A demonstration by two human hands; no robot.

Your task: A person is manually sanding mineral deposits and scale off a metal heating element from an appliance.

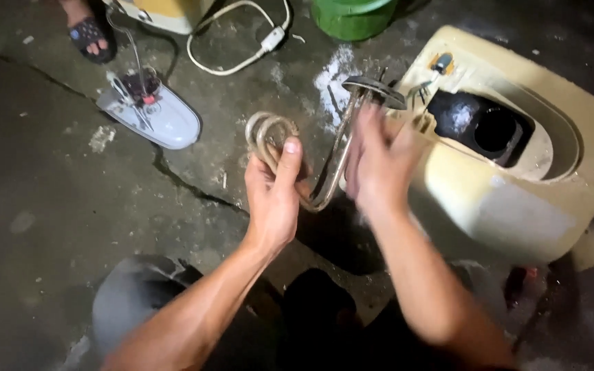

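A white cable point(238, 41), green bucket point(352, 17) and sandalled foot point(87, 31) lie beyond.

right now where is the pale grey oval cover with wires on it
In the head view the pale grey oval cover lies on the cracked concrete floor at upper left, left of the left hand, below a sandalled foot.

Dim, harsh frontal light; right hand point(372, 161) motion-blurred.
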